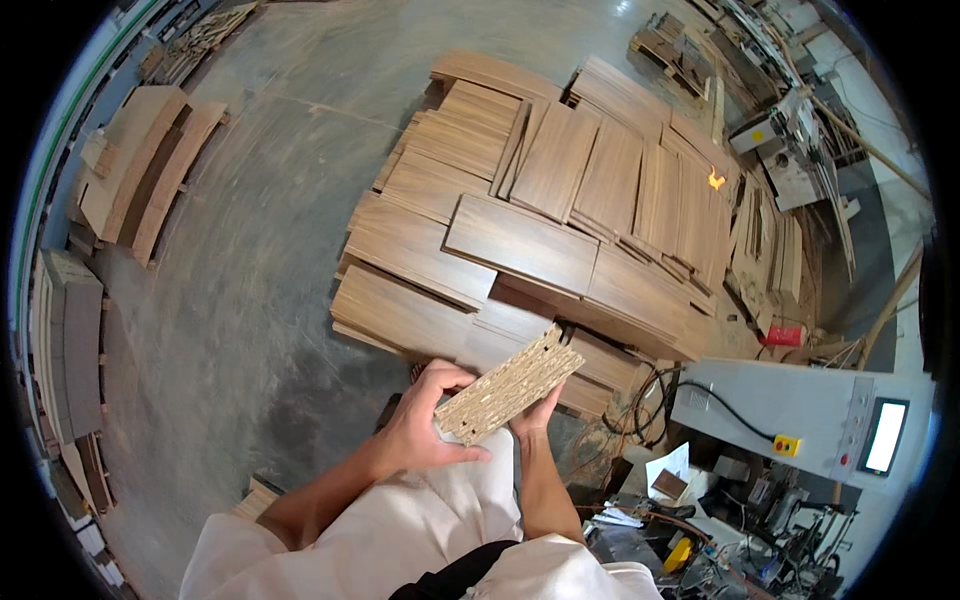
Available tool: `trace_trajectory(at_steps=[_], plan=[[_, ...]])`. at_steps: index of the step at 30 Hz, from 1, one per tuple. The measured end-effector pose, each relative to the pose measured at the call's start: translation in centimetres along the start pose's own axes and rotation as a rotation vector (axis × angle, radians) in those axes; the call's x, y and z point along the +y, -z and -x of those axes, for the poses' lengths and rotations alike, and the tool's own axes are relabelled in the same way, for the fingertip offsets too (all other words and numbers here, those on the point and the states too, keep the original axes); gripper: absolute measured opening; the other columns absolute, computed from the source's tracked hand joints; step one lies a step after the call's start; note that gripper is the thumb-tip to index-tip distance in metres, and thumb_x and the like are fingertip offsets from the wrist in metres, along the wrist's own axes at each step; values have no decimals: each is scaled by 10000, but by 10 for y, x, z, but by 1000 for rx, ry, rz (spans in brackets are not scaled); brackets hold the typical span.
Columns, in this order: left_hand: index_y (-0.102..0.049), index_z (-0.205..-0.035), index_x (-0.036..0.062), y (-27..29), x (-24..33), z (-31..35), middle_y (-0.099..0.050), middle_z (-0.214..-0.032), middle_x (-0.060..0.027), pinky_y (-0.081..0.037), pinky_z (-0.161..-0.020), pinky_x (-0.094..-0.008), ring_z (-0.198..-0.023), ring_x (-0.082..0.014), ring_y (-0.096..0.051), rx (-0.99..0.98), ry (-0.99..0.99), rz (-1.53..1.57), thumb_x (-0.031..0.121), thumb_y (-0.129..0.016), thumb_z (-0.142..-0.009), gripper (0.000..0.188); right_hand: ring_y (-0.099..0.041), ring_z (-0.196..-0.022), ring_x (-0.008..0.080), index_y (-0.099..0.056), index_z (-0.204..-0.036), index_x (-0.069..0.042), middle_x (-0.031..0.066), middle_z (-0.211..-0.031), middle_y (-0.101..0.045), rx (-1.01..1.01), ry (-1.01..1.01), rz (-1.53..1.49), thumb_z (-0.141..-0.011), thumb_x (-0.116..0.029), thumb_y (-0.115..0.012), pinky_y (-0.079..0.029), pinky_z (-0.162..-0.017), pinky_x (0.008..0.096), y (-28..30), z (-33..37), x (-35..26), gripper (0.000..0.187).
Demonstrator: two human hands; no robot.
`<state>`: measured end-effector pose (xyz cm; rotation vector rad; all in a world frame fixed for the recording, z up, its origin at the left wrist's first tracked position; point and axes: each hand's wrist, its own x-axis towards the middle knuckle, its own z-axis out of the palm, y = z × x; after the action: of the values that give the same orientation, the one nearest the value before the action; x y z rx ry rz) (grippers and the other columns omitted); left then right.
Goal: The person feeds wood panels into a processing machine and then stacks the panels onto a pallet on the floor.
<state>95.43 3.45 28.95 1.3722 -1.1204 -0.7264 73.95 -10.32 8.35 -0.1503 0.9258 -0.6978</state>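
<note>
Close to my body I hold a short stack of chipboard panels [510,387], tilted up toward the right. Their rough, speckled edges face me, with a seam between the layers and dark holes near both ends. My left hand [420,420] grips the left end, its thumb spread below and fingers curled over the far side. On the right side, my right hand [540,412] holds the panels from behind; most of its fingers are hidden. Just beyond lie wide stacks of brown wood-grain panels [520,240].
To the right stands a grey control cabinet [780,410] with a lit screen. Below it is a machine [740,530] with cables and a paper sheet [668,465]. Board stacks [135,170] and a grey stack [75,340] line the left. Bare concrete floor [250,230] lies between.
</note>
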Motion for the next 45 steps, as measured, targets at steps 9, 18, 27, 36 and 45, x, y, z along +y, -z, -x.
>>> trace_trajectory(at_steps=[9, 18, 27, 36, 45], plan=[[-409, -1489, -7, -47, 31, -14, -480, -1359, -167, -437, -1052, -413, -1232, -307, -526, -218, -126, 64, 520, -914, -600, 1150, -430, -1391, 298, -389, -1532, -169, 48, -1541, -446, -203, 1, -217, -931, -780, -375, -346, -1164, 475, 79, -11, -17, 857], [-412, -1470, -63, -91, 25, -20, -488, -1427, -223, -419, -1082, -450, -1304, -347, -509, -226, -244, 227, 714, -748, -675, 1161, -391, -1414, 299, -377, -1545, -171, 49, -1571, -403, -239, 32, -190, -896, -818, -386, -308, -1181, 486, 75, 7, -44, 916], [-463, -1395, -113, -111, 48, -20, -548, -1365, -256, -450, -1049, -430, -1279, -355, -551, -153, -170, 306, 846, -424, -835, 1111, -385, -1415, 291, -354, -1550, -173, 54, -1576, -390, -211, 155, -223, -922, -781, -402, -317, -1182, 455, 77, 13, -49, 875], [-520, -1331, -111, -113, 62, -16, -647, -1232, -222, -520, -943, -381, -1138, -295, -657, -123, -186, 167, 819, -504, -831, 1056, -421, -1391, 278, -387, -1526, -164, 49, -1538, -441, -141, 214, -215, -922, -777, -409, -348, -1162, 457, 43, 52, -64, 860], [-575, -1261, -109, -131, 53, -5, -695, -1107, -190, -549, -838, -366, -1005, -266, -700, 147, -152, 136, 799, -524, -846, 999, -420, -1402, 266, -371, -1540, -186, 32, -1546, -441, -168, 234, -220, -907, -777, -432, -345, -1168, 471, 48, 54, -64, 867]])
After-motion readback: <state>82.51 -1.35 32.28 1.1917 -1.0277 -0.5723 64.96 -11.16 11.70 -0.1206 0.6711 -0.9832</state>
